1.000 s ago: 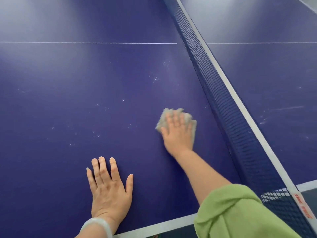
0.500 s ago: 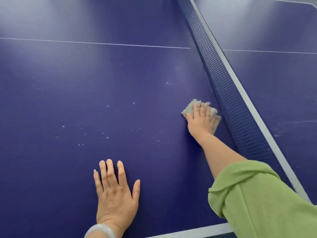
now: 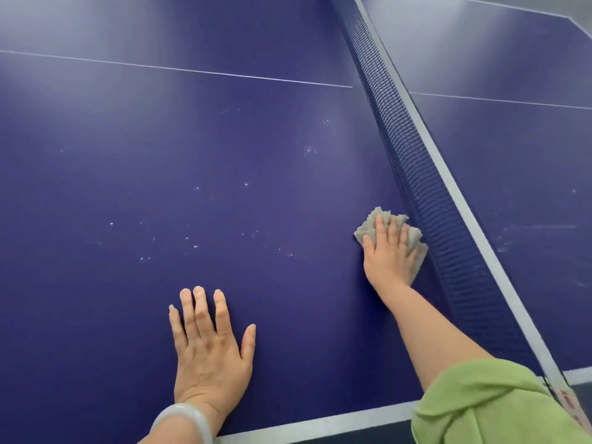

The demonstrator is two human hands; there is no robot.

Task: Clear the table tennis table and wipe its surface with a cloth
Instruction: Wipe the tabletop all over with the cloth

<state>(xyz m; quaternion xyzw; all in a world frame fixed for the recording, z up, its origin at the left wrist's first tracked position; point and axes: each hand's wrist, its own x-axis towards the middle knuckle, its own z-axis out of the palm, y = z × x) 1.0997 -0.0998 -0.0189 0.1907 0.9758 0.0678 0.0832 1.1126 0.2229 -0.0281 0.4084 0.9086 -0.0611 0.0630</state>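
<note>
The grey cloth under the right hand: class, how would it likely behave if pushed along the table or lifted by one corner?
Probably floppy: the cloth bunches in crumpled folds under the right hand, so it would likely droop if lifted. Pressed flat, it should slide over the smooth table rather than roll.

Table tennis table [image 3: 160, 139]: dark blue top, thin white centre line [image 3: 192, 70], white band [image 3: 320, 424] along the near edge, net [image 3: 426, 200] standing upright across it at right. Scattered white specks [image 3: 192, 245] on the half left of the net. On the top: a crumpled grey cloth [image 3: 368, 229] just beside the net's foot, pressed under the flat right hand [image 3: 389, 254]; left hand [image 3: 208, 354] flat on bare surface near the edge.
</note>
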